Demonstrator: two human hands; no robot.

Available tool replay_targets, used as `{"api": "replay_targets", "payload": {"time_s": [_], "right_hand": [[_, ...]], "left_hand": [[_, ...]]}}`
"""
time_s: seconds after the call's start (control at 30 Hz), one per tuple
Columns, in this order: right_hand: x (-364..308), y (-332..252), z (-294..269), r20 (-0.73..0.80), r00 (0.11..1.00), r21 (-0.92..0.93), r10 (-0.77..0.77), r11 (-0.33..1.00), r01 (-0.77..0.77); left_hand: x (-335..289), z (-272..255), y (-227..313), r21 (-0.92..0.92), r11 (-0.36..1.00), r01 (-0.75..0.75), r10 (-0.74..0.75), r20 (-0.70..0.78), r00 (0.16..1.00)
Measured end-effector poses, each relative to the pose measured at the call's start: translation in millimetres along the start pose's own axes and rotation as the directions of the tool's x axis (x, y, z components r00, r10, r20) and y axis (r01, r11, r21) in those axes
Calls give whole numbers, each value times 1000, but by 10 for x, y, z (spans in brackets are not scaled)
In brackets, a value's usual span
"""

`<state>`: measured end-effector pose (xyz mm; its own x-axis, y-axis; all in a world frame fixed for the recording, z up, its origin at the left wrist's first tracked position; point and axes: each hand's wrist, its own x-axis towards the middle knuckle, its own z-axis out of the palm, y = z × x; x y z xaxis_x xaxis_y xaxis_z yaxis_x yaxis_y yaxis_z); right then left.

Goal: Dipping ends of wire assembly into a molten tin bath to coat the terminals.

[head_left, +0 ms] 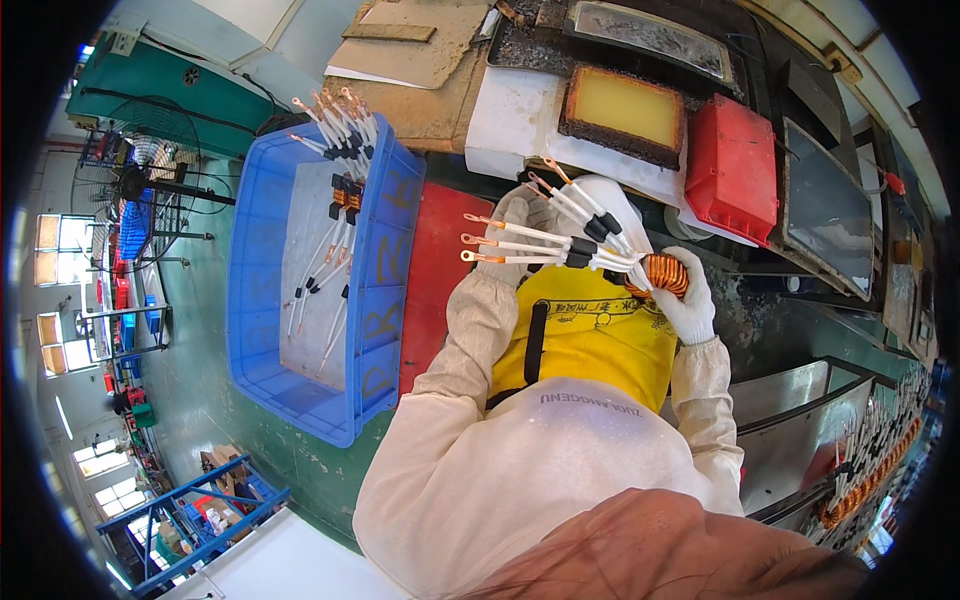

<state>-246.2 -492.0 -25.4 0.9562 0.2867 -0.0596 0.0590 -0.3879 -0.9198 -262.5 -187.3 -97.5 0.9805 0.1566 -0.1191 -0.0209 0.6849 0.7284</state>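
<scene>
A ring-shaped copper coil (pixel 664 275) with several white leads (pixel 590 225) is up in front of my body. Black sleeves sit on the leads, and copper ring terminals tip them, fanning out to the left and upward. My right hand (pixel 690 300), in a white glove, grips the coil from the right. Beside and partly behind the leads is my gloved left hand (pixel 511 216). Its fingers look curled, but the leads cover part of them, and what they hold is hidden. Below the coil, a yellow apron (pixel 590 335) covers my front.
To the left stands a blue crate (pixel 375 310) holding more coils with white leads (pixel 335 225). A red panel (pixel 440 260) lies beside it. Ahead, the bench carries a dark-rimmed tray of yellow material (pixel 625 108) and a red bin (pixel 732 168). Several coils (pixel 865 480) line the lower right.
</scene>
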Motion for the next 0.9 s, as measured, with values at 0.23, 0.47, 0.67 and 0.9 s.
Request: {"api": "replay_targets", "payload": {"time_s": [0.23, 0.47, 0.67, 0.9], "right_hand": [[2, -62, 1, 4, 1000, -68, -27, 997, 27], [7, -61, 5, 11, 999, -83, -39, 996, 40], [-3, -68, 12, 14, 999, -88, -47, 995, 48], [4, -65, 15, 10, 1000, -68, -14, 998, 15]], "left_hand": [[160, 172, 132, -143, 989, -32, 35, 19, 999], [208, 304, 155, -125, 988, -95, 88, -63, 994], [185, 360, 143, 86, 983, -164, 176, -161, 971], [95, 365, 298, -209, 977, -41, 4, -175, 985]]}}
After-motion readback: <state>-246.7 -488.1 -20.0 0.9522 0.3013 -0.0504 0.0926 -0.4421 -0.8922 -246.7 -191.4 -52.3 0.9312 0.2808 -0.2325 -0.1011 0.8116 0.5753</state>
